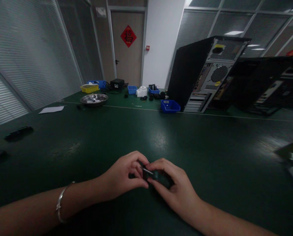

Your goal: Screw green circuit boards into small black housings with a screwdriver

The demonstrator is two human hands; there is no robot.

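Note:
Both my hands meet low in the middle of the head view, just above the dark green table (146, 134). My left hand (123, 177), with a silver bracelet on its wrist, pinches one side of a small dark flat part (150, 173) that has a pale edge. My right hand (174, 188) grips the other side of the same part with thumb and fingers curled round it. The part is too small and dim to name.
An upright black computer case (205, 73) stands at the back right, with a blue bin (170, 106) in front of it. A metal bowl (94, 99), a yellow tray (89, 88), further blue bins and small black items lie at the back. A paper sheet (51, 109) lies left.

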